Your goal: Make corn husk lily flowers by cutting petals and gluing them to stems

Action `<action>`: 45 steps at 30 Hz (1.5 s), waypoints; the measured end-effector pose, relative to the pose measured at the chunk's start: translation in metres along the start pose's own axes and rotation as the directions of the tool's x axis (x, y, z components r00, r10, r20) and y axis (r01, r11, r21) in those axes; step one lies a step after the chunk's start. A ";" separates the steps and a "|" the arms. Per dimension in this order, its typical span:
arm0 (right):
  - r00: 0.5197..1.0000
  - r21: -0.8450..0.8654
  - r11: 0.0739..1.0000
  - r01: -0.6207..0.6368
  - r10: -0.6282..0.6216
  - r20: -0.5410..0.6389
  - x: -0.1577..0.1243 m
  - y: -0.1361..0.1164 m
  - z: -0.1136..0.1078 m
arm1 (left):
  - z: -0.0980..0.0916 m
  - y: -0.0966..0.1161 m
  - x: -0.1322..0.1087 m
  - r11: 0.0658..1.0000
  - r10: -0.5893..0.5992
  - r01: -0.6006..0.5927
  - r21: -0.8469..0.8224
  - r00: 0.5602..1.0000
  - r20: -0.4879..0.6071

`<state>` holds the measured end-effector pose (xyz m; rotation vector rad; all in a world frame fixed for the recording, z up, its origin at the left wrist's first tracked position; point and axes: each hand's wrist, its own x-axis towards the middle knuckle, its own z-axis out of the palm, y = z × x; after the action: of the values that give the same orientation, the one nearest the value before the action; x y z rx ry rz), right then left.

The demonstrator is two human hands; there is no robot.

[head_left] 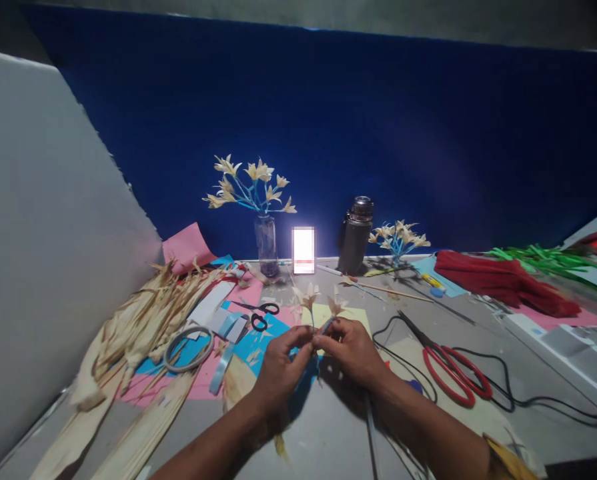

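Observation:
Two small cream flowers with thin blue stems are held at the middle of the table. My left hand [289, 357] pinches the stem of the left flower [308, 301], its thumb and fingers pressed together. Close against it, my right hand [351, 348] grips the stem of the right flower [336, 307]. The fingertips of both hands meet where the stems come together, and the exact hold there is partly hidden. Behind them lies a pale yellow sheet [359, 319]. A blue sheet [265, 339] with pale scraps on it lies beside my left hand.
Dried husks [128, 327] heap at left, near a tape roll [188, 350] and black scissors [258, 317]. Large red-handled scissors [448, 367] and a black cable [508, 383] lie right. Behind stand a glass bottle [267, 247] of flowers, a flask [357, 237] and a red cloth [503, 280].

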<state>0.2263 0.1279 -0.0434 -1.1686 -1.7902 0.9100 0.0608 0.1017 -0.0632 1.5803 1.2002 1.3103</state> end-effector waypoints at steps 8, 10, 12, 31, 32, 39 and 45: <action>0.990 -0.089 0.986 0.141 -0.142 -0.007 -0.004 0.002 0.000 | -0.001 0.001 0.000 1.000 0.000 0.000 0.008 0.999 0.048; 0.983 -0.088 0.980 0.179 -0.182 -0.023 -0.004 0.002 0.000 | -0.001 0.004 0.000 1.000 -0.017 0.018 -0.008 0.998 0.058; 0.979 -0.075 0.978 0.197 -0.200 -0.036 -0.005 0.002 0.001 | -0.002 0.006 0.001 0.999 -0.032 0.033 -0.013 0.998 0.056; 0.993 0.040 0.992 0.121 -0.121 -0.017 -0.007 0.003 0.002 | -0.001 -0.006 -0.002 0.997 -0.068 0.067 -0.036 0.997 -0.041; 0.994 0.055 0.992 0.112 -0.112 -0.009 -0.007 0.002 0.001 | -0.001 -0.006 -0.002 0.998 -0.061 0.060 -0.031 0.998 -0.035; 0.987 0.128 0.982 0.136 -0.146 0.070 -0.004 -0.003 -0.006 | 0.000 -0.003 -0.002 0.991 -0.065 0.068 -0.113 0.997 0.028; 0.981 0.407 0.913 -0.023 -0.057 0.184 -0.003 -0.006 -0.006 | -0.002 0.002 0.004 0.788 -0.256 0.403 -0.466 0.902 0.347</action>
<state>0.2299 0.1235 -0.0363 -0.8163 -1.6447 1.3491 0.0595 0.1052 -0.0597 1.0393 0.8043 1.0342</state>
